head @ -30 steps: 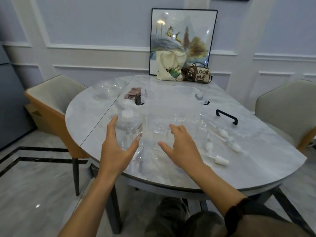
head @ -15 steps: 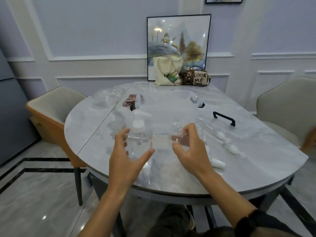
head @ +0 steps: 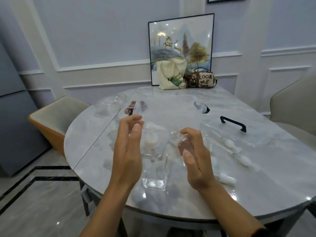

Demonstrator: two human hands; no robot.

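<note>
A tall clear pump bottle (head: 154,168) with a white pump head stands on the marble table (head: 256,185) in front of me. My left hand (head: 127,151) is raised just to its left, fingers nearly straight and thumb forward; I cannot tell if it touches the bottle. My right hand (head: 196,158) is raised to the right of the pump bottle. Its fingers curl round a small clear bottle (head: 179,142) with an uncapped neck, tilted toward the pump head.
Several small white-capped bottles (head: 244,160) lie right of my hands, by a clear case with a black handle (head: 233,124). Clear containers (head: 111,105) and a brown cloth (head: 130,108) sit farther back. Two bags (head: 171,76) lean on a framed picture (head: 181,45). Chairs (head: 56,115) flank the table.
My right hand has picked up the small clear bottle and raised it. My left hand has risen beside the pump bottle. The view has tilted upward.
</note>
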